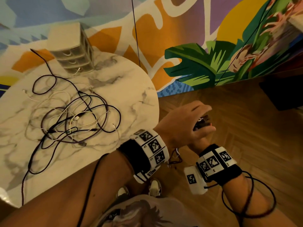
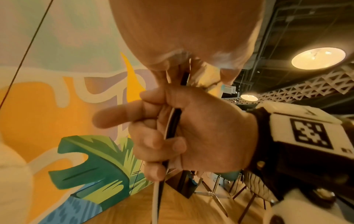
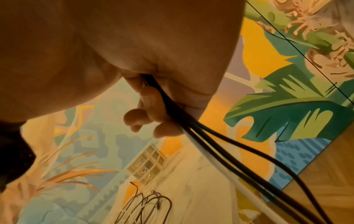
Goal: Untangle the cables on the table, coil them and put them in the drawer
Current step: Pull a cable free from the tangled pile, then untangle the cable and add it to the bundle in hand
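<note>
Beside the marble table, cable bundle inside both fists' grip, right hand and left hand.

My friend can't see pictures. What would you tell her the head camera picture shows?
Seen from above, a person's two hands meet beside a round marble table, the left hand over the right hand, holding something dark. A tangle of dark and white cables lies on the table, with a small drawer unit at its far edge.
</note>
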The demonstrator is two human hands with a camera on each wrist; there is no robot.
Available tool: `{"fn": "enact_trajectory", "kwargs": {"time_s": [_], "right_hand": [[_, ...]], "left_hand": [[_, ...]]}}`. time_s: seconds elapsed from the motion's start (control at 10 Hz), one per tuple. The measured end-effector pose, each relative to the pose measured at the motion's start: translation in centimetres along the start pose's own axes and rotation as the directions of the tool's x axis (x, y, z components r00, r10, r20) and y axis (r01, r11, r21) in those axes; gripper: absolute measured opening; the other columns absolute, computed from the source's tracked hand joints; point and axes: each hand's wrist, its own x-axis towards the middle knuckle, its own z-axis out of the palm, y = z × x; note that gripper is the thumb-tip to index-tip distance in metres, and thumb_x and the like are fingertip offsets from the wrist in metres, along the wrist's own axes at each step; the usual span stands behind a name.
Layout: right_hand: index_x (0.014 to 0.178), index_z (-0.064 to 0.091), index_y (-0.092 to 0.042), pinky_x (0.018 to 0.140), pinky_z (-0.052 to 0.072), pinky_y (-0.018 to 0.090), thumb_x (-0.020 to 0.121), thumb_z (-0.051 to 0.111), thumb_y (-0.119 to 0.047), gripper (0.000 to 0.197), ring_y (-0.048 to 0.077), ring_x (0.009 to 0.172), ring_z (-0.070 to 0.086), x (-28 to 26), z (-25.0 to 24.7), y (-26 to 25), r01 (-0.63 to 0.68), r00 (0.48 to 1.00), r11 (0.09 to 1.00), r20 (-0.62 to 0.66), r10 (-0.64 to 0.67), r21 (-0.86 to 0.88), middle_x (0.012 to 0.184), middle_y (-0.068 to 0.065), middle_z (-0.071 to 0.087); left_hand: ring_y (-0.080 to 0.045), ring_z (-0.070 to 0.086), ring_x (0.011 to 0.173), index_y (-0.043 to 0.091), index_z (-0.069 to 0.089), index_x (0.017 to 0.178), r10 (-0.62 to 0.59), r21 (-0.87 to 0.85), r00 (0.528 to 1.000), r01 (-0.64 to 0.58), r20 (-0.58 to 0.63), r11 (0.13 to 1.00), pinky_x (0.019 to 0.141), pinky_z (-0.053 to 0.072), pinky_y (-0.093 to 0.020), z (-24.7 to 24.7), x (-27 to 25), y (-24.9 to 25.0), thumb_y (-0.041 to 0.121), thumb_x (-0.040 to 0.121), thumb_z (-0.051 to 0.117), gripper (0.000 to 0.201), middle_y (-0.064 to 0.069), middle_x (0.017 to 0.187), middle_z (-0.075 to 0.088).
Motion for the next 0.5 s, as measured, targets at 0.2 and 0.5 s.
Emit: {"fn": "enact_trajectory", "kwargs": {"time_s": [0.2,0.5], "right_hand": [[0.100,0.058,-0.006,0.092,0.048,0.022,0.092,0.048,0.001,0.015,0.026,0.116,0.053,0.2,0.8,1.7,0.056,0.960,0.832,-0.199,-0.197,-0.552,0.109,0.019,0.058],[0.079,0.064,-0.045,0.072,0.048,0.008,0.090,0.054,-0.012,0.036,-0.010,0.074,0.056,3.0,2.0,5.8,0.198,0.960,0.979,0.209,-0.186,-0.040,0.074,-0.024,0.061]], "left_hand": [[-0.019,0.056,0.088,0.011,0.056,0.120,0.158,0.259,0.987,-0.146,-0.028,0.955,0.072,0.046,-0.029,1.1,0.1,-0.1,0.029,0.091,0.051,0.035,-0.006,0.101,0.059],[-0.022,0.054,0.080,0.008,0.057,0.091,0.151,0.312,0.967,-0.081,-0.205,0.947,0.067,0.046,-0.032,1.3,-1.1,-2.6,0.026,0.093,0.044,0.022,-0.008,0.090,0.059]]}}
